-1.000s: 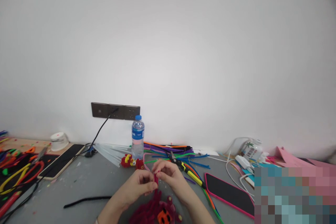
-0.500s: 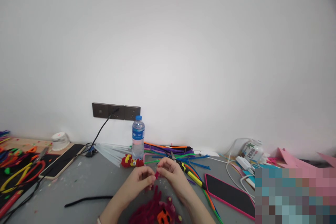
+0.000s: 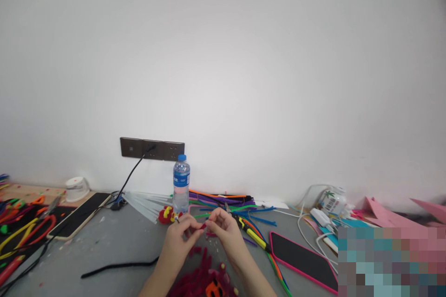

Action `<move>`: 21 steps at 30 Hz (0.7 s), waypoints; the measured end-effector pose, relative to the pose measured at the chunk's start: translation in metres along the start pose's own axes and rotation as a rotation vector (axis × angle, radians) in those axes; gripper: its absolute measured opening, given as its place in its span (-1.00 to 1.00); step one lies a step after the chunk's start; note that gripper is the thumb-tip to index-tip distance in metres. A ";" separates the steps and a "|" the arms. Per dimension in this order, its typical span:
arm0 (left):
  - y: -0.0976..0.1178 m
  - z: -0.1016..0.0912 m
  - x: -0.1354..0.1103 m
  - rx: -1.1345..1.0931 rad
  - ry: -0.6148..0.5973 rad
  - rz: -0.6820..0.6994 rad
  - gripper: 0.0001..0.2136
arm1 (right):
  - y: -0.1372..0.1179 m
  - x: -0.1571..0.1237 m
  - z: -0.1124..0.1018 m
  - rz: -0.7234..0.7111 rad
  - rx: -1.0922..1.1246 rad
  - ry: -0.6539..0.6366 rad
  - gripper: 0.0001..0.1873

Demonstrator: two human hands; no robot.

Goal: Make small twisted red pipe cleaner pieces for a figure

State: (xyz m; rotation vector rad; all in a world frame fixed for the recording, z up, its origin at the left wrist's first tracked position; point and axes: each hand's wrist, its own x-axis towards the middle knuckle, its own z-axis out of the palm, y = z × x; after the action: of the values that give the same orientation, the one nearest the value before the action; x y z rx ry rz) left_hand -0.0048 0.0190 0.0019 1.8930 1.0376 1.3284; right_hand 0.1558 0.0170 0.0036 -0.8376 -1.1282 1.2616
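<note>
Strand, dark red and fuzzy [image 3: 203,226], lies between the two hands' fingertips, nearer the wearer than the water bottle [image 3: 181,189] and a little to its right. Its visible stub points roughly crosswise, from left fingertips to right; the rest is hidden. The left hand [image 3: 181,240] pinches it, thumb against forefinger. The right hand [image 3: 226,233], farther right of the bottle, curls thumb and forefinger close to the other end; whether they clamp it, I cannot tell. Both hands seem about equally near. Nearer the wearer than the bottle, below the strand, a dark-red fuzzy figure [image 3: 195,283] lies between the forearms.
</note>
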 end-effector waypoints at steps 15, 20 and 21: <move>0.003 0.003 0.001 -0.358 0.046 -0.219 -0.87 | -0.005 -0.002 0.000 0.041 0.019 -0.013 -0.64; 0.008 0.006 0.002 -0.761 0.117 -0.484 -0.73 | -0.007 -0.003 0.002 0.007 -0.038 -0.029 -0.66; 0.009 0.006 0.001 -0.823 0.139 -0.514 -0.72 | -0.008 -0.004 0.004 0.001 -0.054 -0.037 -0.66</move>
State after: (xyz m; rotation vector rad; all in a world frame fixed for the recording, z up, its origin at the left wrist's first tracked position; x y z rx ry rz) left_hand 0.0038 0.0154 0.0079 0.8680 0.7807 1.2975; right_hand 0.1549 0.0118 0.0118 -0.8582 -1.1961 1.2561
